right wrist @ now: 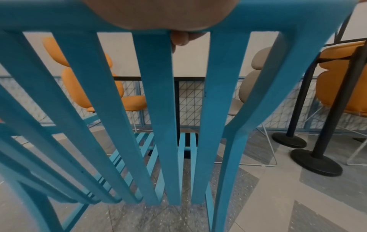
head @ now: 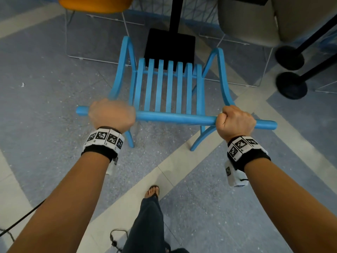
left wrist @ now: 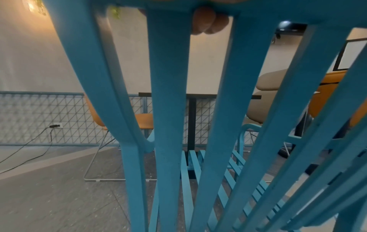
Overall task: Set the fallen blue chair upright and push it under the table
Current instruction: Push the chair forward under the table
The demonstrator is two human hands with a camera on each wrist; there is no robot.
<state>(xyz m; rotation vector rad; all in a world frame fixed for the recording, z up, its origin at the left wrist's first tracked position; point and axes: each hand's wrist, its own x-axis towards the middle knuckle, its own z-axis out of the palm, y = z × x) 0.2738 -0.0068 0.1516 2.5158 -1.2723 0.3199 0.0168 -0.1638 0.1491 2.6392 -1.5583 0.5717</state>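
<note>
The blue slatted chair (head: 169,88) stands upright on its legs, its back toward me and its seat front at the black base of the table (head: 170,46). My left hand (head: 112,114) grips the left part of the chair's top rail (head: 175,118). My right hand (head: 235,121) grips the rail near its right end. In the left wrist view my fingertips (left wrist: 208,23) curl under the rail above the back slats (left wrist: 168,109). In the right wrist view my fingers (right wrist: 179,39) wrap under the rail too. The black tabletop edge (left wrist: 198,95) lies beyond the slats.
An orange chair (head: 96,4) on a white wire frame stands at the back left, a beige chair (head: 248,21) at the back right. Two black round-based posts (head: 291,84) stand at the right. A cable (head: 20,220) lies at the lower left. My foot (head: 153,191) is behind the chair.
</note>
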